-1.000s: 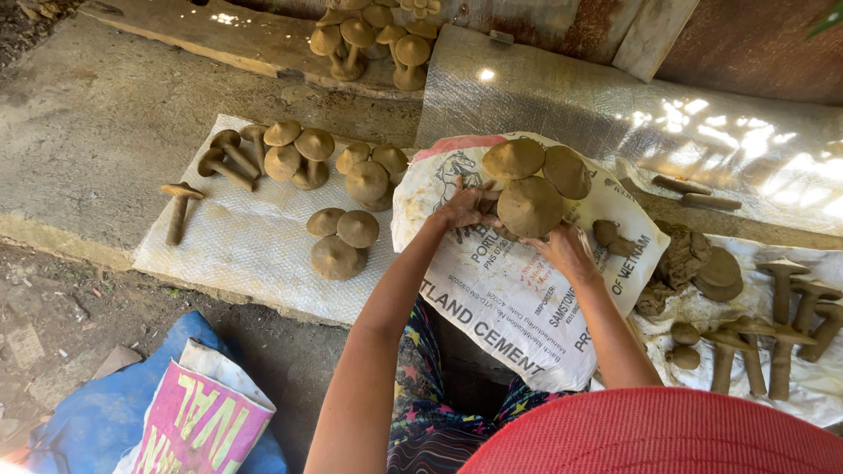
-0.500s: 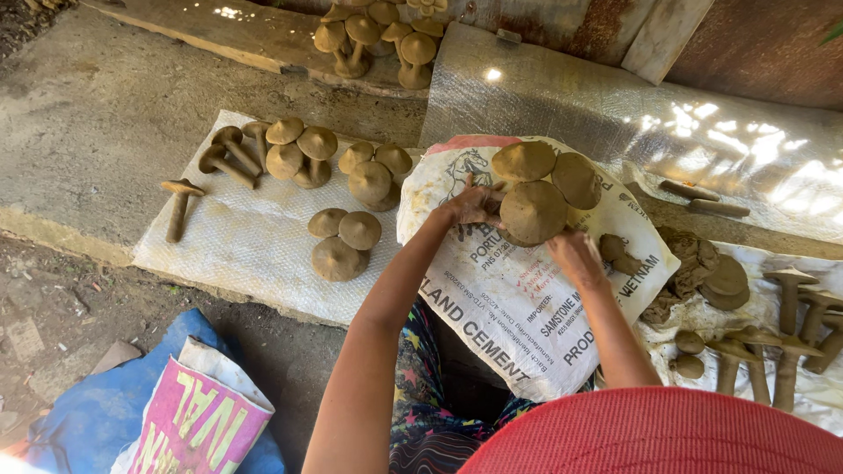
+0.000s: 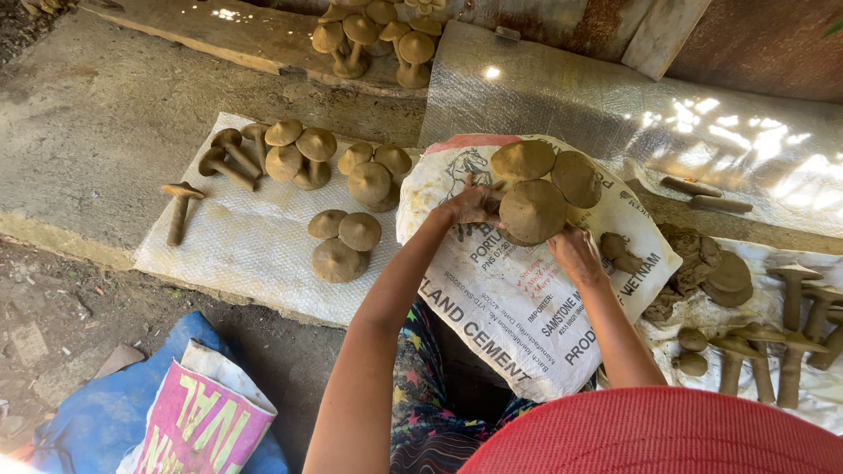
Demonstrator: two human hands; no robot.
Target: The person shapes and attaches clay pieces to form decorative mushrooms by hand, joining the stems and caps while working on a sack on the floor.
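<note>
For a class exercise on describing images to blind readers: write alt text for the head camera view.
Seen from above, a person's left hand and right hand press a cluster of clay mushrooms on a printed white sack. More clay mushroom groups lie on a white mat to the left, and single stems with caps to the right.

I see my left hand (image 3: 470, 206) and right hand (image 3: 575, 253) cupping a clay mushroom cluster (image 3: 536, 189) on a printed sack (image 3: 527, 316); more clay mushrooms (image 3: 303, 158) sit left.
</note>
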